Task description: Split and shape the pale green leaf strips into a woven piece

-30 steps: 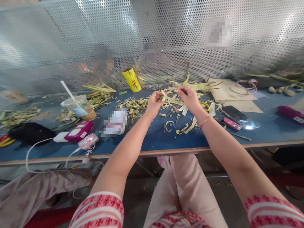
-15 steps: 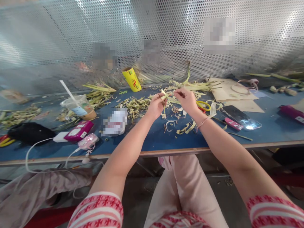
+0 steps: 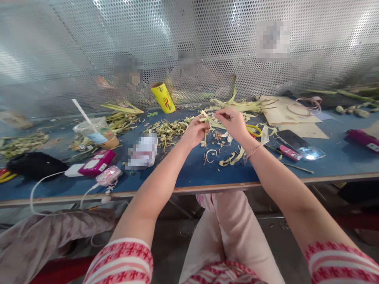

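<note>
The leaf strip (image 3: pixel 211 122) sits pinched between our left hand (image 3: pixel 195 132) and our right hand (image 3: pixel 235 124), held just above the blue counter (image 3: pixel 189 173) and its leaf scraps (image 3: pixel 231 159). Our hands have moved closer together than a second ago.

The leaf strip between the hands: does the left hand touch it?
Touching. The head view shows the left hand with its fingers closed on the pale green leaf strip, which runs across to the right hand.
</note>
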A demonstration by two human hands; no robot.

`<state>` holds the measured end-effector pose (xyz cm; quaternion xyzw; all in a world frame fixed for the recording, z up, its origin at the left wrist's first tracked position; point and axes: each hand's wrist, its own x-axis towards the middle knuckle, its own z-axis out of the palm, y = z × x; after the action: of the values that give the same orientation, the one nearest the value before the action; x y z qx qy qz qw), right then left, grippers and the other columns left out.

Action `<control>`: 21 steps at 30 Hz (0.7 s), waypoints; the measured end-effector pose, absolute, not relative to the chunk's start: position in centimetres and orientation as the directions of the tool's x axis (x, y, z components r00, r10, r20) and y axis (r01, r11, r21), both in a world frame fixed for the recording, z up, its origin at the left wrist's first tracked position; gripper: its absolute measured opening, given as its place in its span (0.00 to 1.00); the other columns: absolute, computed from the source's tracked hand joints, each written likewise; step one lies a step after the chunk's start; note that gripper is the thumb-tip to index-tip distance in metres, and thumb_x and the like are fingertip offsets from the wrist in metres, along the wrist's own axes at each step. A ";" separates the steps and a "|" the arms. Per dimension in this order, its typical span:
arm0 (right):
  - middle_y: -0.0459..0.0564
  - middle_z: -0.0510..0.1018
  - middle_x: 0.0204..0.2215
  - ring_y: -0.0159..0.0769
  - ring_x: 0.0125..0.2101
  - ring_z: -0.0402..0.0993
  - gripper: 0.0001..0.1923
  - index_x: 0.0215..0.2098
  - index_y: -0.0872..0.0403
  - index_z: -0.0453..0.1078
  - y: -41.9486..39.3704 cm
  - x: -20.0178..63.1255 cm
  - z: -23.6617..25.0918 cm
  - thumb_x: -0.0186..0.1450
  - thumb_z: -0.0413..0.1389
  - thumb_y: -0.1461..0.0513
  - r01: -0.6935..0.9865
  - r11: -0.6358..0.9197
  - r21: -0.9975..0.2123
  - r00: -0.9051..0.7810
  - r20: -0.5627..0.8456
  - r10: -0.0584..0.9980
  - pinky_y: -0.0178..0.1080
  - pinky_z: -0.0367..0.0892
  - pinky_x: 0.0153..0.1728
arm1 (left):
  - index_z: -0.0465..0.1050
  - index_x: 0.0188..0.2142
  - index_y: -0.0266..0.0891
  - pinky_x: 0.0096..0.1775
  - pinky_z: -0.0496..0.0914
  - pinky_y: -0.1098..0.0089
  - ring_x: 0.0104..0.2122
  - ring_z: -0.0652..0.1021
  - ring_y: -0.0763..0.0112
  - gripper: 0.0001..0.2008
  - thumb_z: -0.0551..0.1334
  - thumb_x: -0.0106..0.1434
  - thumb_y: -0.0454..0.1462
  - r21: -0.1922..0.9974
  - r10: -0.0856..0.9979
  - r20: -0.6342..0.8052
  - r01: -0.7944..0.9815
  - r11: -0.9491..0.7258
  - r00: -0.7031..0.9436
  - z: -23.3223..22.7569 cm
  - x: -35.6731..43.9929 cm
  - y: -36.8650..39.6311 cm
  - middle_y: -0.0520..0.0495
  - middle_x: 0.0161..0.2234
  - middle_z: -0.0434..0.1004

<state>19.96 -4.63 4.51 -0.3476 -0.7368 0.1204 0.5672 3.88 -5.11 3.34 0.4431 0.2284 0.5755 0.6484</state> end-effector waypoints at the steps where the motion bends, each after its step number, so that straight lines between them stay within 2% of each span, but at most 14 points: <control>1: 0.48 0.78 0.31 0.34 0.33 0.72 0.05 0.32 0.53 0.76 -4.5 19.9 4.4 0.63 0.58 0.60 0.361 0.730 -0.581 -0.122 0.746 0.655 0.41 0.69 0.39 | 0.68 0.30 0.37 0.23 0.61 0.78 0.20 0.69 0.83 0.13 0.68 0.48 0.24 0.847 0.945 0.218 -0.529 -0.060 0.242 3.3 3.9 -5.2 0.58 0.21 0.68; 6: 0.49 0.80 0.31 0.34 0.34 0.73 0.07 0.31 0.54 0.76 -3.9 19.5 3.9 0.61 0.59 0.58 0.245 0.684 -0.687 -0.128 0.676 0.726 0.40 0.70 0.38 | 0.69 0.28 0.37 0.23 0.60 0.78 0.19 0.66 0.84 0.13 0.72 0.49 0.28 0.868 0.943 0.226 -0.489 -0.081 0.243 3.3 4.0 -5.3 0.58 0.20 0.67; 11: 0.48 0.80 0.30 0.33 0.33 0.74 0.09 0.31 0.55 0.76 -3.6 19.2 3.4 0.58 0.61 0.56 0.118 0.615 -0.780 -0.106 0.605 0.789 0.41 0.71 0.40 | 0.74 0.31 0.37 0.26 0.65 0.77 0.21 0.70 0.84 0.13 0.72 0.46 0.27 0.884 0.934 0.258 -0.451 -0.125 0.246 3.2 3.9 -5.0 0.57 0.23 0.72; 14: 0.47 0.80 0.29 0.33 0.32 0.75 0.10 0.31 0.54 0.76 -3.5 19.1 3.1 0.57 0.62 0.55 0.078 0.601 -0.796 -0.091 0.594 0.799 0.40 0.71 0.39 | 0.75 0.32 0.37 0.28 0.66 0.77 0.22 0.72 0.83 0.15 0.74 0.43 0.30 0.889 0.927 0.311 -0.408 -0.206 0.211 2.9 4.0 -4.7 0.56 0.25 0.75; 18: 0.47 0.80 0.28 0.34 0.31 0.75 0.11 0.31 0.54 0.76 -3.3 19.0 2.9 0.57 0.63 0.54 0.106 0.608 -0.787 -0.081 0.602 0.794 0.42 0.72 0.39 | 0.76 0.31 0.36 0.30 0.68 0.77 0.23 0.73 0.82 0.18 0.77 0.40 0.36 0.889 0.923 0.364 -0.343 -0.303 0.127 2.2 4.3 -4.3 0.57 0.23 0.75; 21: 0.48 0.79 0.28 0.35 0.31 0.75 0.11 0.31 0.54 0.77 -3.3 18.9 2.8 0.58 0.63 0.54 0.101 0.607 -0.788 -0.100 0.599 0.794 0.42 0.71 0.38 | 0.76 0.30 0.36 0.29 0.68 0.76 0.22 0.74 0.80 0.17 0.76 0.44 0.40 0.893 0.914 0.393 -0.277 -0.354 0.101 2.0 4.3 -4.3 0.55 0.22 0.76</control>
<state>18.90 -3.31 2.78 -0.3291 -0.6799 0.2967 0.5844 4.32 -4.33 1.98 0.5562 0.2861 0.6063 0.4911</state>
